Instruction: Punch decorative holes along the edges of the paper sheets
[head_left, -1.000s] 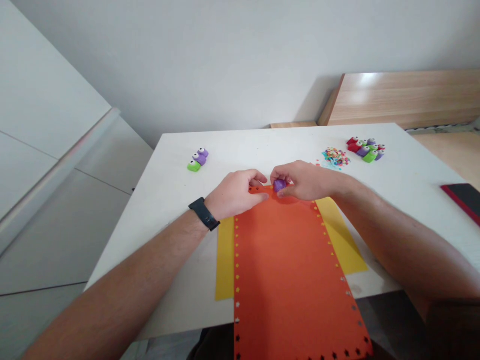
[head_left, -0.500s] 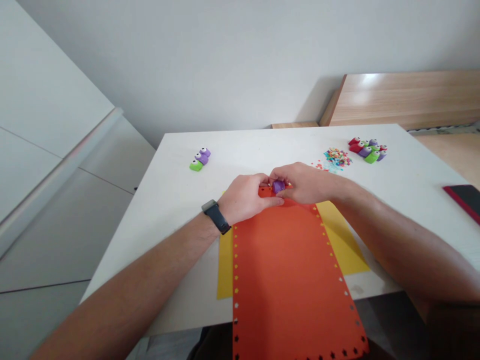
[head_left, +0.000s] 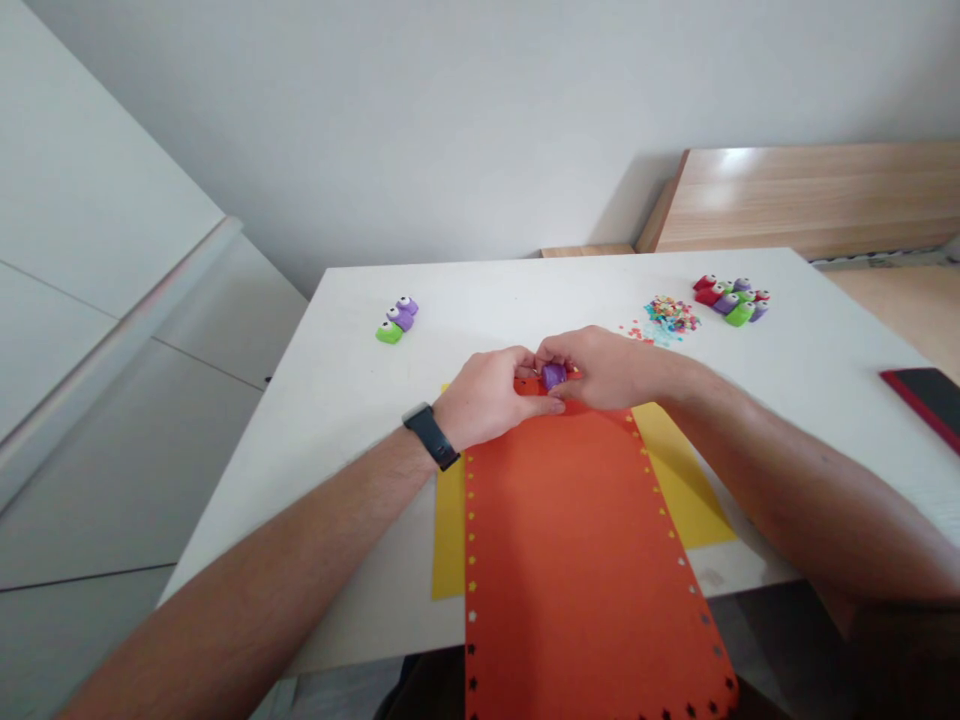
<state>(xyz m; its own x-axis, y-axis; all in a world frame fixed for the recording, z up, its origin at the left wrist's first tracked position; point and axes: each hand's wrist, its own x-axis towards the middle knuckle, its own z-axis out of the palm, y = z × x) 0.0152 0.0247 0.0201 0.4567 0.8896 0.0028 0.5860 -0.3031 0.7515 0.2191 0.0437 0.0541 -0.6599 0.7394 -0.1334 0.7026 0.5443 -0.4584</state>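
An orange sheet of paper (head_left: 570, 540) with star-shaped holes along its edges reaches from the table down over its front edge. My left hand (head_left: 491, 395), with a dark watch on the wrist, pinches the sheet's far edge between thumb and fingers. Close against it, my right hand (head_left: 596, 365) grips a small purple craft punch (head_left: 553, 376) at that same edge. Fingers hide part of the punch and the paper's far corners. Beneath the orange sheet lies a yellow sheet (head_left: 686, 490).
Three punches (head_left: 397, 320), green and purple, stand at the table's far left. Far right are several red, green and purple punches (head_left: 731, 300) beside a pile of coloured paper bits (head_left: 671, 315). A dark red-edged object (head_left: 926, 400) lies near the right edge of the white table (head_left: 352, 400).
Both hands, the punch and the orange sheet keep nearly the same places. The whole view has shifted very slightly.
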